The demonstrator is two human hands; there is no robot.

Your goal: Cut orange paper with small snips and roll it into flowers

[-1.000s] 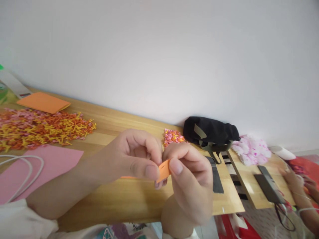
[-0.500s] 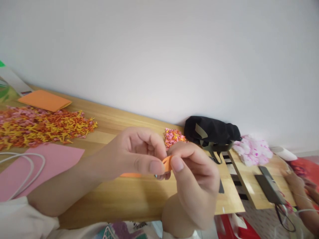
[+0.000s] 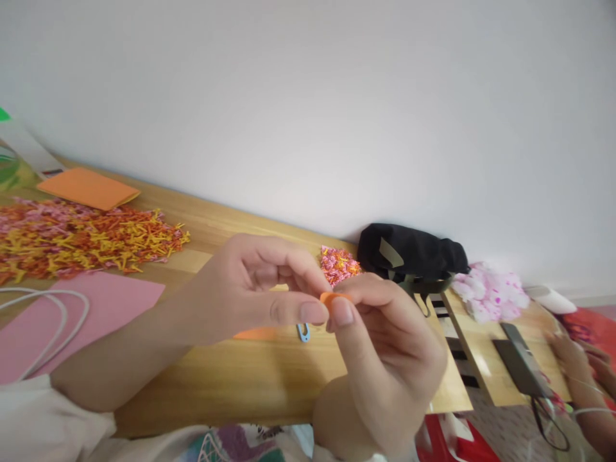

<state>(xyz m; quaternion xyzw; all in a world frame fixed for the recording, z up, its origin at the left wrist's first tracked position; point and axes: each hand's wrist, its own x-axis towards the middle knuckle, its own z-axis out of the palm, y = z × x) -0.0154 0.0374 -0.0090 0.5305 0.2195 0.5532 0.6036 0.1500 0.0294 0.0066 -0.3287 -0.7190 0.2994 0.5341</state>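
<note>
Left hand (image 3: 240, 289): thumb and forefinger pinched on one end of the orange paper strip (image 3: 330, 298), held left of and below the black bag (image 3: 409, 251).
Right hand (image 3: 385, 340): closed on the strip's other end, below the bag.
Surface (image 3: 269, 378): bare wood left of the bag, running to the near edge.

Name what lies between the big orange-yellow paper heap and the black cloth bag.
From the big orange-yellow paper heap, bare wooden tabletop, then a small pink-orange paper heap beside the black cloth bag; head view.
</note>
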